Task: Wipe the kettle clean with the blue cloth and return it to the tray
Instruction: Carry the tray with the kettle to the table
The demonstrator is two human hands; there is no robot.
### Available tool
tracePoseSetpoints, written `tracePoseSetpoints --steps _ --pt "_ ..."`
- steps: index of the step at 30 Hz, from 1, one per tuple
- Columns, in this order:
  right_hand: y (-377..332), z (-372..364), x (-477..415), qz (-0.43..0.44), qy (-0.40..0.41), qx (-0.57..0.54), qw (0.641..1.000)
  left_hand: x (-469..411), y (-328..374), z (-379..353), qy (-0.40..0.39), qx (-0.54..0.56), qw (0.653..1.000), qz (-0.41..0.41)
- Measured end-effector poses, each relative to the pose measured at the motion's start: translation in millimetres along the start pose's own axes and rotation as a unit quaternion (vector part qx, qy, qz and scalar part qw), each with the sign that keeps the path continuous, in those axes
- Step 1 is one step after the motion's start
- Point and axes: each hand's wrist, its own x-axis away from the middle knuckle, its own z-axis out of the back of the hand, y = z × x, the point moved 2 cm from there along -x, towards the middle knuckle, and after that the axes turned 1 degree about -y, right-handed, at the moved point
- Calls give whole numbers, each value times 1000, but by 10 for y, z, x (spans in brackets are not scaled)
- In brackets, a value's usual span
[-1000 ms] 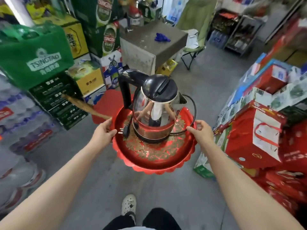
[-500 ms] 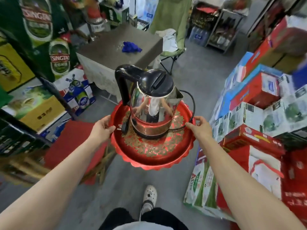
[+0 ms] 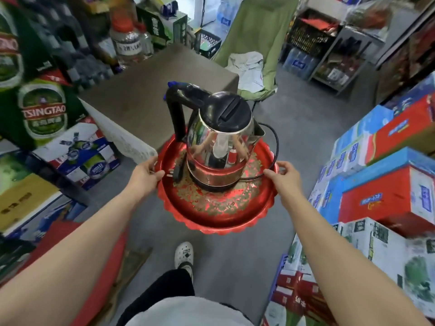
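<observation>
Here the left hand (image 3: 143,176) and the right hand (image 3: 286,176) each close on the rim of the red tray (image 3: 219,222), so the kettle (image 3: 221,142) stands level at frame centre; blue cloth (image 3: 173,84) peeks behind its handle.

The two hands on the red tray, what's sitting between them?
The shiny kettle stands on the red tray between the left hand and right hand, in the head view.

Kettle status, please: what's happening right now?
Left hand and right hand grip red tray rims. Kettle upright on tray. Blue cloth mostly hidden behind handle. Table just ahead.
</observation>
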Motion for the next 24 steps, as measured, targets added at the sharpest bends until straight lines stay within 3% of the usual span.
tracePoseSetpoints --steps 12,24 --pt "-829 -135 -2807 -23 22 10 999 -2591 1369 -899 -6 14 1000 18" --pt "-1952 -669 -5699 9 -75 100 992 -4723 2168 -1524 75 32 996 42"
